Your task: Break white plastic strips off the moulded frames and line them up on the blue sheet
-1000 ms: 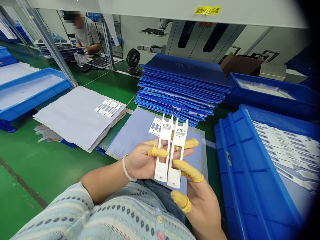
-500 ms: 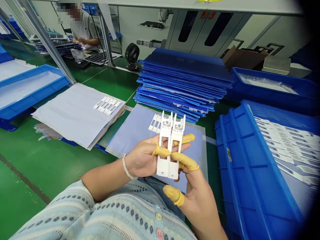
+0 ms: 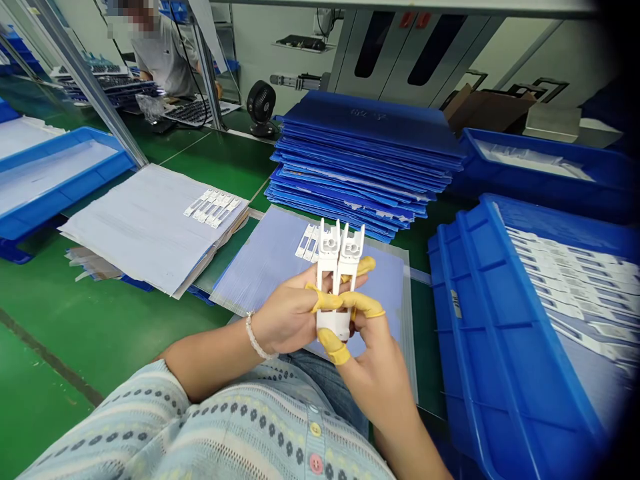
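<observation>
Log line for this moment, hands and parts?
left hand: holds two white plastic parts | right hand: pinches their lower end | yellow finger cots: worn

Plastic brackets (image 3: 334, 257) partly behind fingers (image 3: 326, 301)

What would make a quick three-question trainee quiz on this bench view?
1. True or false: the beaded bracelet is on the right wrist.
2. What covers fingers on the left hand and the right hand? A) yellow finger cots B) blue gloves C) white tape
3. How many white plastic parts do the two hands hold together?

Key: 1. False, it is on the left wrist. 2. A. 3. Two.
</observation>
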Action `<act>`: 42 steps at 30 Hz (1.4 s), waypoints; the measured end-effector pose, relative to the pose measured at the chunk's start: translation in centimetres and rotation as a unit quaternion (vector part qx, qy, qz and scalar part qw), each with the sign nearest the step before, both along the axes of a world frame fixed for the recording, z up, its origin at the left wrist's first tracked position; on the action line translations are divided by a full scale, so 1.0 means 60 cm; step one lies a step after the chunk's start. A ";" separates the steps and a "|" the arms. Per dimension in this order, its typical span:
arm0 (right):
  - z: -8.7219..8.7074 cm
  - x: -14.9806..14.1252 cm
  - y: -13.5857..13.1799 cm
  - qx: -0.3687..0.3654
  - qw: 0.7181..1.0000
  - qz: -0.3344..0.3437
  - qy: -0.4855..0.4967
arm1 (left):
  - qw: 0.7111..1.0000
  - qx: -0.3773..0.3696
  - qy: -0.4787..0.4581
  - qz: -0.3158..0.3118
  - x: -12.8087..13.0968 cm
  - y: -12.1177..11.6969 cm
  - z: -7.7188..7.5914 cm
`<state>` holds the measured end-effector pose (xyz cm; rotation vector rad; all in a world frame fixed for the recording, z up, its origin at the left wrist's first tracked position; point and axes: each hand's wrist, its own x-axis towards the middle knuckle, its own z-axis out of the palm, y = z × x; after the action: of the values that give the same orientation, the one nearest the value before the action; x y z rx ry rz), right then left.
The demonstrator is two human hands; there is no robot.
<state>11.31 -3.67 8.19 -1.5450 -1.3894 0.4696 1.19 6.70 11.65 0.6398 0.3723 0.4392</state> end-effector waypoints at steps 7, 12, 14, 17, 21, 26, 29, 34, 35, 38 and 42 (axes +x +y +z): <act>-0.020 0.029 -0.012 -0.018 0.995 0.092 0.015 | 0.998 -0.032 -0.060 -0.019 -0.006 0.013 -0.013; -0.028 0.034 -0.023 0.032 0.977 0.109 0.178 | 0.992 -0.073 -0.088 -0.046 -0.011 0.019 -0.010; -0.028 0.031 -0.025 0.033 0.973 0.113 0.199 | 0.992 -0.064 -0.089 -0.056 -0.012 0.020 -0.010; -0.027 0.027 -0.026 0.036 0.969 0.118 0.215 | 0.992 -0.046 -0.090 -0.079 -0.015 0.019 -0.008; -0.028 0.026 -0.028 0.050 0.967 0.119 0.221 | 0.991 -0.037 -0.090 -0.088 -0.018 0.016 -0.005; -0.028 0.023 -0.032 0.047 0.966 0.119 0.226 | 0.990 -0.024 -0.090 -0.107 -0.020 0.011 -0.001; -0.027 0.021 -0.036 0.053 0.964 0.121 0.231 | 0.986 -0.009 -0.113 -0.126 -0.022 0.010 0.001; -0.030 0.021 -0.044 0.050 0.970 0.120 0.206 | 0.978 -0.014 -0.138 -0.154 -0.025 0.009 0.004; -0.030 0.022 -0.045 0.052 0.971 0.120 0.198 | 0.977 -0.015 -0.140 -0.159 -0.025 0.008 0.004; -0.029 0.024 -0.048 0.062 0.974 0.127 0.180 | 0.974 -0.016 -0.146 -0.172 -0.028 0.007 0.006; -0.028 0.025 -0.051 0.067 0.973 0.145 0.165 | 0.970 -0.003 -0.161 -0.182 -0.029 0.006 0.009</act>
<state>12.83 -6.70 6.51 -1.1000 -1.3567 0.7577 -0.56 7.07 12.18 0.6034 -0.0558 0.1841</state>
